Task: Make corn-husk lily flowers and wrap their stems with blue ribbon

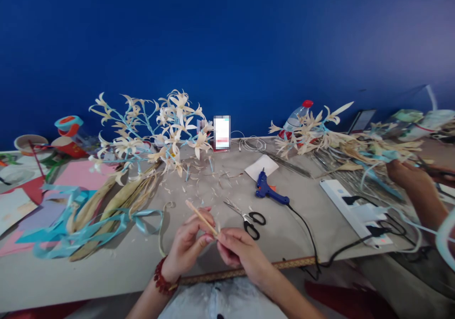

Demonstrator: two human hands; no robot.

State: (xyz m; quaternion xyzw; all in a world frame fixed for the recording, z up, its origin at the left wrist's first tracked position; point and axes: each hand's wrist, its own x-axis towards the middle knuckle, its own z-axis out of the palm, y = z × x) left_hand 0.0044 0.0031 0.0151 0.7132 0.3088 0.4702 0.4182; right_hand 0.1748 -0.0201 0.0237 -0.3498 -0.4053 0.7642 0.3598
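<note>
Above the table (124, 274), your left hand (188, 241) and right hand (240, 248) pinch a slim tan stick (201, 218); twisting hard could snap it. Scissors (245, 217) lie near; a careless reach could nick you.

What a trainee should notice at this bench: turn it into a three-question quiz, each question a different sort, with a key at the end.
1. True or false: the scissors lie on the table.

2. Multiple choice: what do the left hand and right hand hold between them?
A. a red-capped bottle
B. a thin pale stick
C. a glue gun

3. Fill in: a dark red beaded bracelet circles the person's ____ wrist.

Key: 1. True. 2. B. 3. Left.
</note>
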